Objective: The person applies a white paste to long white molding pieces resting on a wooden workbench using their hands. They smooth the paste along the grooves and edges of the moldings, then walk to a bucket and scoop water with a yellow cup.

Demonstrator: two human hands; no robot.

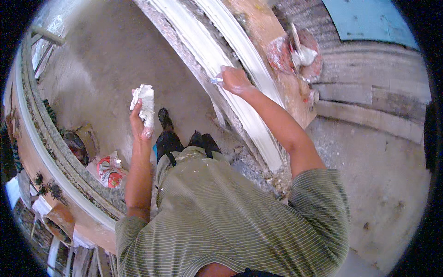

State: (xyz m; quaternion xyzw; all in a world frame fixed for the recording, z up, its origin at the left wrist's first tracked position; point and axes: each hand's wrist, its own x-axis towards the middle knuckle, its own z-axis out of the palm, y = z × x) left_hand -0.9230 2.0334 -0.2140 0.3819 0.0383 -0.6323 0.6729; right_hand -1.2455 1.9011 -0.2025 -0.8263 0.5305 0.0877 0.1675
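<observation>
My left hand [138, 123] holds up a thick lump of wet white plaster [146, 104], which also smears the fingers. Whether a board lies under the lump, I cannot tell. My right hand [236, 81] is closed round a small tool with a shiny flat blade [215, 80], its grip hidden in the fist. That blade is at the left edge of a long white plaster moulding [203, 44], which runs from the far middle down toward my right side. Beside it lies a second white strip [233, 34].
On a plank [300, 108] right of the moulding sits a round, plaster-smeared red container [310, 55] with a stick-like tool. Weathered boards and a blue sheet [369, 23] lie at the right. A curved bench [69, 180], a printed bag [110, 171] and a clay pot [60, 222] are at the left.
</observation>
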